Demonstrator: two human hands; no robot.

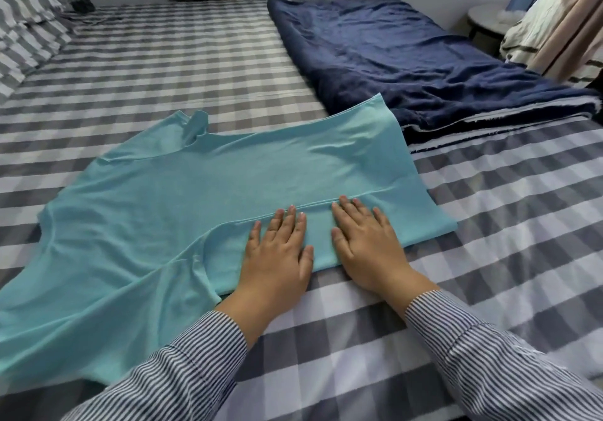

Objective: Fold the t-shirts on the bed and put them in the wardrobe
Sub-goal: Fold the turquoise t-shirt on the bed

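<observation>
On t-shirt (202,185) folded edge, both hands flat

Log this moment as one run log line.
step: first fold | left hand, right hand: flat on teal t-shirt | bed | wardrobe: unseen

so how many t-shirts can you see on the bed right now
1. A light blue t-shirt lies spread on the checked bed in front of the person, both hands flat on its folded near edge. More could be hidden under the navy blanket or out of view.
</observation>
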